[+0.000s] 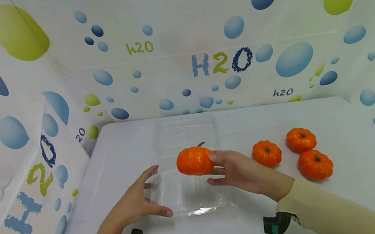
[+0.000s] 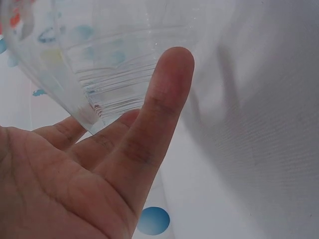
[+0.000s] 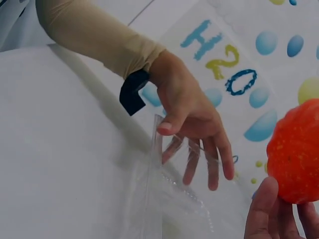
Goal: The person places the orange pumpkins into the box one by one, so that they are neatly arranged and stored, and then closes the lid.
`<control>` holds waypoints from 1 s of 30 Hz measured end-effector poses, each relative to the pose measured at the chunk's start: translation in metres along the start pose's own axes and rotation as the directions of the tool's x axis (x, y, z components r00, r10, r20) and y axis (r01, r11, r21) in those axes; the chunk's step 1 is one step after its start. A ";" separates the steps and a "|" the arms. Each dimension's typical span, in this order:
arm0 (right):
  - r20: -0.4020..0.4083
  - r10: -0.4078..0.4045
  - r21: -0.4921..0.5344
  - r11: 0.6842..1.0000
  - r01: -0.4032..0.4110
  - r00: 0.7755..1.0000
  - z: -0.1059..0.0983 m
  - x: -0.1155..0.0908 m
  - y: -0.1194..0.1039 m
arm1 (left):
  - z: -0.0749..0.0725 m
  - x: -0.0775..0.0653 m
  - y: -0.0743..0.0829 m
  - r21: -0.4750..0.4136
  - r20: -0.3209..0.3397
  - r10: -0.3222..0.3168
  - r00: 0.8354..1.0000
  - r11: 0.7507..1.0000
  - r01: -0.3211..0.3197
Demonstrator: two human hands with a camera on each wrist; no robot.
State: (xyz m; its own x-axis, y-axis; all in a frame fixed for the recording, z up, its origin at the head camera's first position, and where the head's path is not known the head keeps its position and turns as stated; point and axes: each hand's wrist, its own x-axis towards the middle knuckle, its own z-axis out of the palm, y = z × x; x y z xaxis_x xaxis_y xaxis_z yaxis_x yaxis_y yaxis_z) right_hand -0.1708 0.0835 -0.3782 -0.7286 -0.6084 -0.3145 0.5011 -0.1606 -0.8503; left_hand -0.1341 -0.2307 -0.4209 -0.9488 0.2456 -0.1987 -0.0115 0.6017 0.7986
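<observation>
My right hand (image 1: 243,172) holds a small orange toy pumpkin (image 1: 193,161) with a green stem above a clear plastic container (image 1: 174,191). In the right wrist view the pumpkin (image 3: 296,154) is at the right edge, with the fingertips and thumb against it. At the container's left side is my left hand (image 1: 136,202), its thumb and fingers spread apart. The left wrist view shows that hand (image 2: 99,169) close to the ridged clear wall (image 2: 114,89), some fingers behind it; whether they touch it I cannot tell.
Three more orange pumpkins stand on the white table to the right: one nearer the container (image 1: 266,154), one farther back (image 1: 301,139) and one in front of that (image 1: 315,164). The container's clear lid (image 1: 186,131) lies folded back. A patterned curtain (image 1: 174,82) hangs behind.
</observation>
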 end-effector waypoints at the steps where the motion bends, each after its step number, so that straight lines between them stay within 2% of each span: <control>1: -0.004 0.001 0.009 1.000 -0.001 1.000 0.002 0.002 0.001 | 0.000 0.000 0.000 -0.001 0.000 0.002 1.000 1.000 -0.002; 6: -0.030 0.015 0.002 1.000 -0.015 0.999 0.010 0.014 0.005 | 0.001 0.000 0.001 -0.005 0.002 0.000 1.000 1.000 0.000; 12: -0.096 0.038 -0.113 0.992 -0.049 0.995 0.017 0.029 0.011 | 0.003 0.000 0.002 -0.015 0.004 -0.005 1.000 1.000 0.005; 20: -0.163 0.067 -0.233 0.967 -0.105 0.984 0.018 0.046 0.022 | 0.005 -0.001 0.001 -0.034 -0.001 -0.004 1.000 0.999 0.004; 30: -0.170 0.084 -0.328 0.935 -0.137 0.982 0.018 0.057 0.026 | 0.006 -0.001 -0.001 -0.046 -0.006 0.009 1.000 0.999 -0.009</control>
State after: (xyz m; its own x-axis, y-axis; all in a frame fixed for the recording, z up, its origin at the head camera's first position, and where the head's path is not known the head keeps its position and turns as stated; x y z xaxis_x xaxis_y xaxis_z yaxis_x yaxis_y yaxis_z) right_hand -0.1905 0.0308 -0.4106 -0.7527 -0.4786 -0.4521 0.4151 0.1881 -0.8901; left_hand -0.1315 -0.2269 -0.4250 -0.9508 0.2460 -0.1883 -0.0177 0.5638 0.8257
